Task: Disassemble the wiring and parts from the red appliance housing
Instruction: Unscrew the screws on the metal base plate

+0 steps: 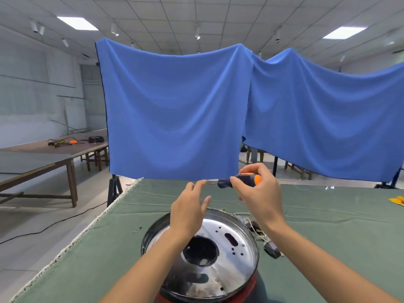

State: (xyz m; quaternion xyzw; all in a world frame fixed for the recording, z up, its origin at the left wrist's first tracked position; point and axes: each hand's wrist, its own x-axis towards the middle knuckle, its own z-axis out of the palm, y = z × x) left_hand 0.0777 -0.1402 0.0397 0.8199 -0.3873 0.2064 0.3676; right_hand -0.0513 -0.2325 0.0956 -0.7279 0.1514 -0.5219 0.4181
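- Blue cloths (175,110) hung on stands behind a worktable covered in green fabric (328,226), under a tiled ceiling with panel lights in a large room.
- On the near edge of the green fabric stood the red appliance housing (251,285), its shiny metal inner pan (218,254) facing up, with a round hole at the centre and several small holes around it.
- Above the pan, the person's right hand (260,193) gripped the orange-and-dark handle of a screwdriver (240,180), its tip pointing left.
- The left hand (188,208) was held beside it with fingers loosely extended, reaching toward the screwdriver's tip and holding nothing that could be seen.
- Loose wiring and small dark parts (266,241) lay on the fabric just right of the housing; a few screws (136,229) lay to its left.
- A wooden table (43,154) with tools on it stood at far left, well apart.
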